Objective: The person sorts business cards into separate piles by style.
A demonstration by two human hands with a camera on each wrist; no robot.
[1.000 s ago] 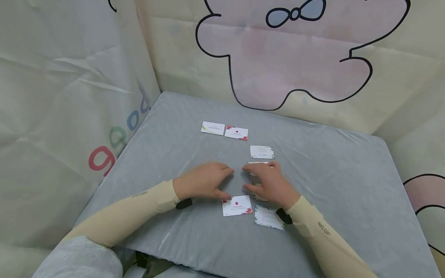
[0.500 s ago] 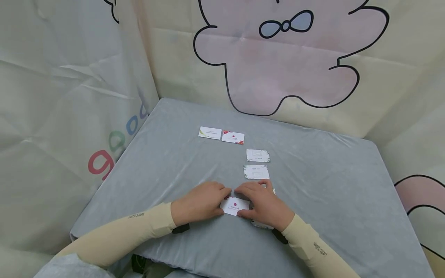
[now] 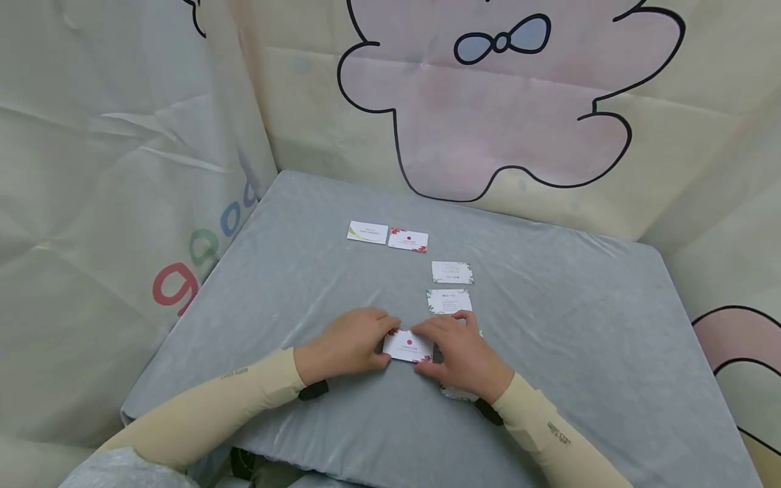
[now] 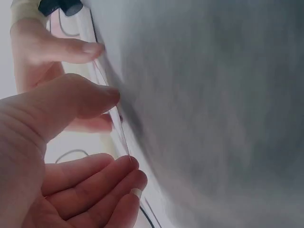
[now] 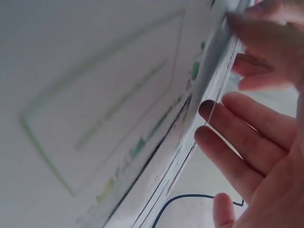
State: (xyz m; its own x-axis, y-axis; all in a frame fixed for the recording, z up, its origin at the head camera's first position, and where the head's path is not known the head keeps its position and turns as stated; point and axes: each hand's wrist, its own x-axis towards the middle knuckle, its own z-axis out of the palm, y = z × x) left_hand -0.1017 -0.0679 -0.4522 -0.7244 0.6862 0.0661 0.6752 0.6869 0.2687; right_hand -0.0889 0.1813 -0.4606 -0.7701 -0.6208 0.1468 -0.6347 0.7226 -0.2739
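Note:
A white business card with red floral corners (image 3: 407, 348) is held between both hands over the near middle of the table. My left hand (image 3: 344, 344) grips its left end, thumb at the near corner and fingers at the far one. My right hand (image 3: 465, 354) holds the right end likewise, thumb near and fingers far. In the left wrist view the card (image 4: 122, 132) shows nearly edge-on, between thumb and fingers. Under the right hand lies a white card with a leafy border (image 3: 456, 394), mostly hidden; the right wrist view shows a green-framed card (image 5: 109, 111) up close.
Farther back on the grey cloth-covered table (image 3: 579, 305) lie a card with a green-yellow curve (image 3: 367, 232) and a red-flowered card (image 3: 408, 240), side by side. Two leafy-bordered cards (image 3: 452, 272) stand in a column in front of the right hand. Printed fabric walls (image 3: 305, 102) enclose the table.
Both hands came down toward the near red-flowered card and took hold of its ends. Over the last half second, card and hands shifted slightly away from the body.

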